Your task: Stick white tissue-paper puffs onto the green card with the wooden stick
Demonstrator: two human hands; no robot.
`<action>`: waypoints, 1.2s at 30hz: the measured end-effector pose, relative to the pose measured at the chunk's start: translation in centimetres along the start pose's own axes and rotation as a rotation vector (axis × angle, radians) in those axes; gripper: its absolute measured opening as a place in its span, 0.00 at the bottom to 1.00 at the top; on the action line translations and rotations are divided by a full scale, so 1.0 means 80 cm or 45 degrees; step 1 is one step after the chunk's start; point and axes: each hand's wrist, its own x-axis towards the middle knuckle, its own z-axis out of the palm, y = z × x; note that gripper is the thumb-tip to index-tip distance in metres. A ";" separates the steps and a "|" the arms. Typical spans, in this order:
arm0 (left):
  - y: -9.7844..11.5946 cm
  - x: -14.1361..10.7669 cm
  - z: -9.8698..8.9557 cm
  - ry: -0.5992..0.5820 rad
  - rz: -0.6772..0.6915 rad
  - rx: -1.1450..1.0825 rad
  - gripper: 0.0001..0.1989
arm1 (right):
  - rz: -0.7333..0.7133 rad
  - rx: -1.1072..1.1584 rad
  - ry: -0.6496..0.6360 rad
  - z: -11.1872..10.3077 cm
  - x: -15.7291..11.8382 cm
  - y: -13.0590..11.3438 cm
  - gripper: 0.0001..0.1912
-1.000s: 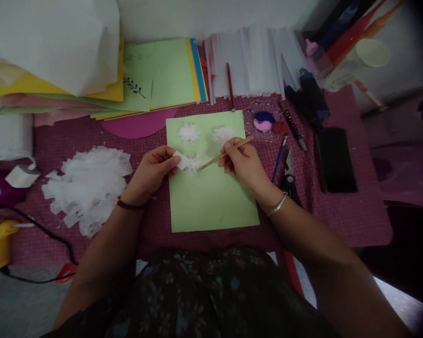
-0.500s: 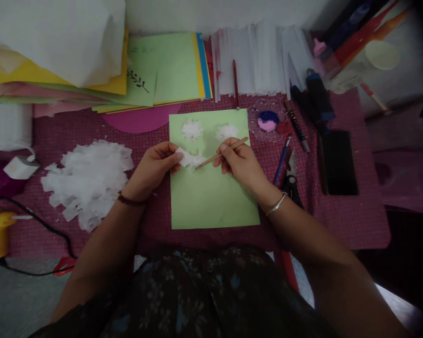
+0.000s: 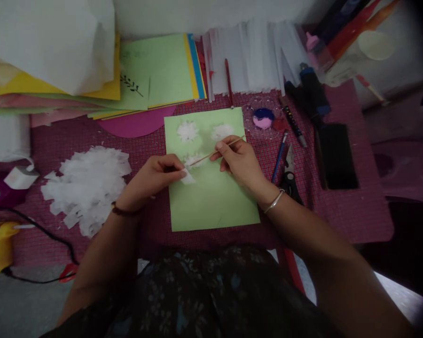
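A light green sheet of paper [image 3: 215, 206] lies in front of me. Two fluffy white paper tufts, one at left [image 3: 188, 131] and one at right [image 3: 222, 131], sit near its top edge. Below the left one is a third, smaller white tuft [image 3: 193, 160]. My left hand [image 3: 158, 176] pinches a small white paper piece [image 3: 188, 177] just below that third tuft. With my right hand [image 3: 236, 157] I grip a thin wooden stick [image 3: 206, 157], its tip at the third tuft; whether it touches cannot be made out.
Left of the sheet lies a heap of white paper pieces [image 3: 88, 185]. A yellow glue gun [image 3: 0, 244] with a black cord is farther left. Scissors [image 3: 289, 178], a blue brush [image 3: 279, 157], a paint palette [image 3: 262, 119] and a dark phone-like slab [image 3: 338, 157] lie to the right. Coloured paper [image 3: 162, 70] is stacked behind.
My left hand has drawn the white paper piece down and away from the third tuft. The stick in my right hand stays at that tuft. The whole view has shifted slightly.
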 end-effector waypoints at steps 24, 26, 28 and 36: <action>-0.020 0.017 0.024 0.310 0.094 0.070 0.08 | -0.511 -0.406 -0.076 -0.005 -0.021 0.003 0.12; -0.018 0.016 0.021 0.360 0.078 -0.054 0.07 | -0.594 -0.515 -0.069 -0.005 -0.023 0.003 0.13; -0.017 0.014 0.018 0.368 0.038 -0.175 0.06 | -0.703 -0.637 -0.094 -0.005 -0.027 0.003 0.13; -0.012 0.013 0.012 0.300 -0.019 -0.191 0.04 | -1.210 -1.097 -0.360 -0.005 -0.043 0.000 0.07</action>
